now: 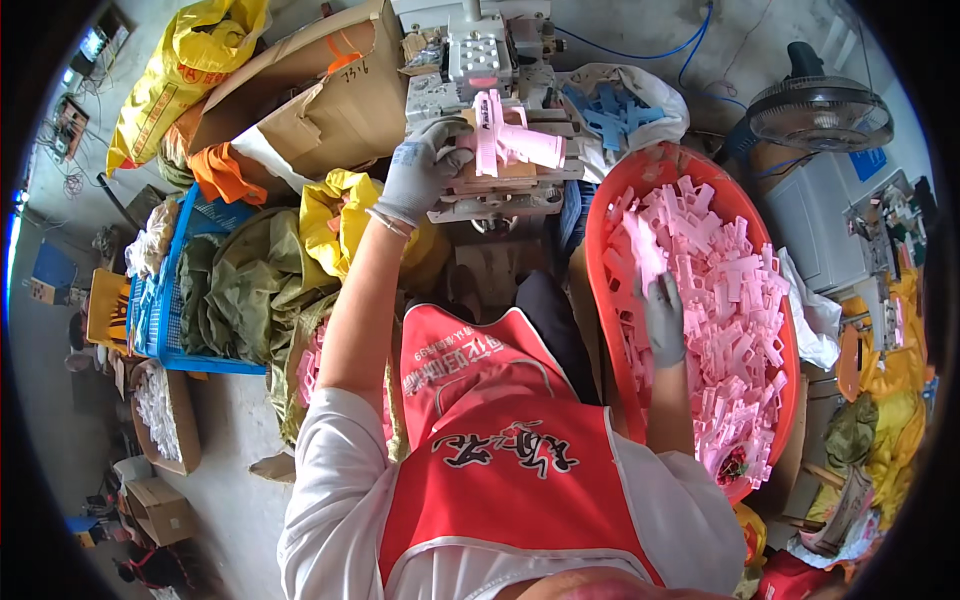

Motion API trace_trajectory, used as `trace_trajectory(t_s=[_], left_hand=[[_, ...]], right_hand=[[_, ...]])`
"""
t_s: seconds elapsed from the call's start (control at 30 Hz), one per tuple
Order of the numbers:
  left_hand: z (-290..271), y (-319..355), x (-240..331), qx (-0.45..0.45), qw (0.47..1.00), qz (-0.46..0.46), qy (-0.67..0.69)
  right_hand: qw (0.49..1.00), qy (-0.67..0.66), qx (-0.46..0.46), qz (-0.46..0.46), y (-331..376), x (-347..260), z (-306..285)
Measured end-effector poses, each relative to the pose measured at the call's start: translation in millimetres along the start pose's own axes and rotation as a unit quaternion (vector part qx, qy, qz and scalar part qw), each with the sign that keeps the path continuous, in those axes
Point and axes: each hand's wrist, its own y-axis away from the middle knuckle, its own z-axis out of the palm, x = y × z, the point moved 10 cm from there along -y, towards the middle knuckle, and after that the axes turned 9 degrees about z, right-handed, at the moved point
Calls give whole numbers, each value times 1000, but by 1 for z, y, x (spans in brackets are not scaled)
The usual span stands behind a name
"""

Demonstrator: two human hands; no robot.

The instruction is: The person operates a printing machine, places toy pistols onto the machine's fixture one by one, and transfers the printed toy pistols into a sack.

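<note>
My left hand [418, 172], in a grey glove, is at the front of a metal machine [483, 50]. Its fingers are curled at the left edge of a pink plastic toy pistol [488, 135] with dark printing, which rests on the machine's bed with its grip to the right. The fingertips are partly hidden. My right hand [663, 322], also gloved, is over a red tub [597, 215]. It grips another pink toy pistol piece [643, 248], slightly blurred, above the heap of pink pistol pieces [720, 300] in the tub.
A white sack of blue pieces [612, 112] and a fan [820, 110] stand at the far right. To the left are a cardboard box [330, 110], a yellow sack [185, 80], a blue basket [170, 290] and green cloth sacks [240, 300].
</note>
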Motion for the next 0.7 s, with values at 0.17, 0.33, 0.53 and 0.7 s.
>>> trace_trajectory(t_s=[0.17,0.33,0.53,0.7], left_hand=[[-40,37,7,133,990,30,-25],[-92,152,-18,180,973,-97,-107],[-134,348,-59,200,914,-319,-152],[-128,412,-63,163,874,-428,-163]], right_hand=[[961,209,-42,-174,-19,-123,108],[830,374,-106,-401,-30,-178,220],[767,441,-161,-438,-42,-174,266],[729,513,-208,-403,-52,-161,277]])
